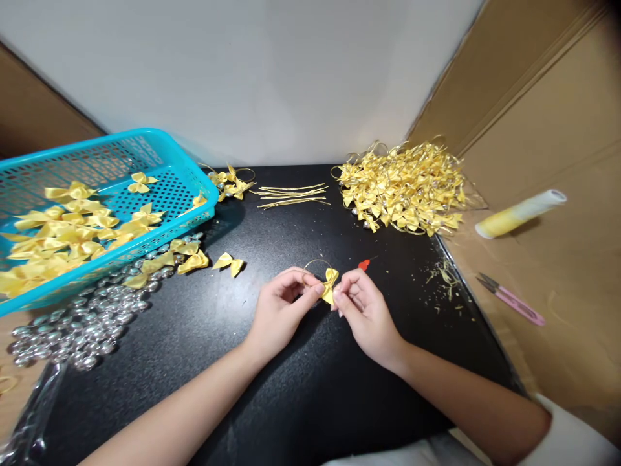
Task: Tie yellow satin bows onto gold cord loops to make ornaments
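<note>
A yellow ribbon bow with a thin gold cord loop is held up between my two hands over the black tabletop. My left hand is closed, its thumb and forefinger pinching the bow's left side and the cord. On the other side, my right hand has its fingertips pinched together at the bow's right edge; exactly what they grip is hidden. Just beyond my right hand lies a small red piece with a thin wire-like tip. Several gold cords lie side by side farther back.
At left a turquoise basket holds yellow bows, with silver beads and loose bows beside it. A small cluster of corded bows and a large heap lie at the back. Pink thread snips, a roll and cord scraps are right.
</note>
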A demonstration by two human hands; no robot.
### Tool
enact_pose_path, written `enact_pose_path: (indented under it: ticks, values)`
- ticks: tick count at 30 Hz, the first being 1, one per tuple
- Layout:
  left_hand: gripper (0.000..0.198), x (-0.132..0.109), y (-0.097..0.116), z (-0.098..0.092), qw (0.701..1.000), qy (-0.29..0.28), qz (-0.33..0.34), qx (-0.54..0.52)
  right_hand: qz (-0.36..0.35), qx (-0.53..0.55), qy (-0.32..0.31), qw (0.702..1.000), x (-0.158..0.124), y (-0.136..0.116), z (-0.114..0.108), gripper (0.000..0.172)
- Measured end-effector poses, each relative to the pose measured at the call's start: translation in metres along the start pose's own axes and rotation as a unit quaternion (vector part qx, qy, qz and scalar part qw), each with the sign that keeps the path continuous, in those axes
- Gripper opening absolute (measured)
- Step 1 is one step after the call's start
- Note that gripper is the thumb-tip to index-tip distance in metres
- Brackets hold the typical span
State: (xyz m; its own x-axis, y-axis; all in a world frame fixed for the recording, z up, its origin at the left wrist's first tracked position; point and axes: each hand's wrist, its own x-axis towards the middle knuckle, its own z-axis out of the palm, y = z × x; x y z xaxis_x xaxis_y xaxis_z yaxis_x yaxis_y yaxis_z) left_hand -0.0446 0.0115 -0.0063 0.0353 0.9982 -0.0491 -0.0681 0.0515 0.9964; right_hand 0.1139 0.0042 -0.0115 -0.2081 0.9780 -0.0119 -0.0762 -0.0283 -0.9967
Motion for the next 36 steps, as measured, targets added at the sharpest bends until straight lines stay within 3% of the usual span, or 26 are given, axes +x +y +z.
enact_pose_path:
  ticks: [23, 36]
  values:
    - [0.014, 0.0005, 0.0020, 0.0006, 0.999, 0.026, -0.001, 0.031, 0.008, -0.010, 0.023, 1.000, -0.0011, -0.0003, 0.0013, 0.018]
    - [0.014, -0.0007, -0.0005, -0.0004, 0.999, 0.007, 0.008, 0.046, 0.011, 0.011, 0.025, 1.000, 0.0002, 0.0012, 0.0021, 0.017]
